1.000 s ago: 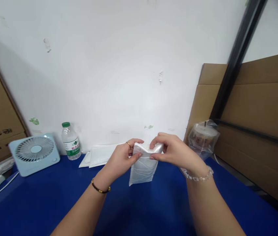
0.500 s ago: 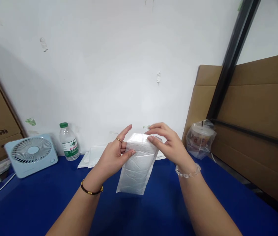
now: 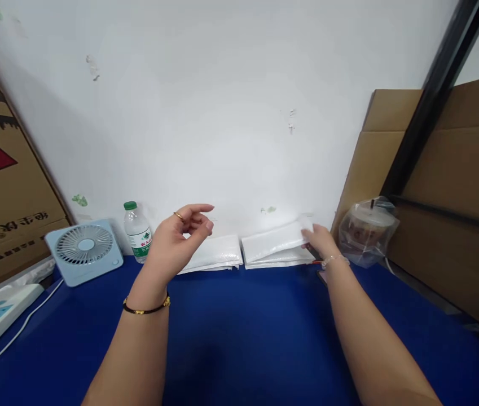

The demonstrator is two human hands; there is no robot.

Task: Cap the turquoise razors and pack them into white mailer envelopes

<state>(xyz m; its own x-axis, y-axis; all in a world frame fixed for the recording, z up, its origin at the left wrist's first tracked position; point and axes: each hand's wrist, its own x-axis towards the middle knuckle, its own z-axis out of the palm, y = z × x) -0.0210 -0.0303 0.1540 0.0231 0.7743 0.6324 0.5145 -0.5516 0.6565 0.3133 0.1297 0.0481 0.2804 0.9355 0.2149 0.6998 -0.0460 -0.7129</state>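
Observation:
My right hand (image 3: 320, 241) grips the right end of a white padded mailer (image 3: 275, 238), its left end lower than the right. Beneath that mailer, another stack of white mailers (image 3: 281, 259) lies against the wall. My left hand (image 3: 182, 237) is raised over the table with nothing in it, its fingers curved and the thumb apart from them. Behind the left hand lies a second stack of white mailers (image 3: 218, 252), partly hidden by it. A dark flat object (image 3: 322, 276) shows just under my right wrist.
A blue fan (image 3: 86, 251) and a water bottle (image 3: 137, 232) stand at the left by the wall. A bagged drink cup (image 3: 368, 228) stands at the right before cardboard (image 3: 459, 214). A power strip (image 3: 0, 321) with a white cable lies at the left edge.
The mailer that both hands held in the middle is no longer there. My right hand has moved right and back to the right stack, holding a mailer. My left hand is empty.

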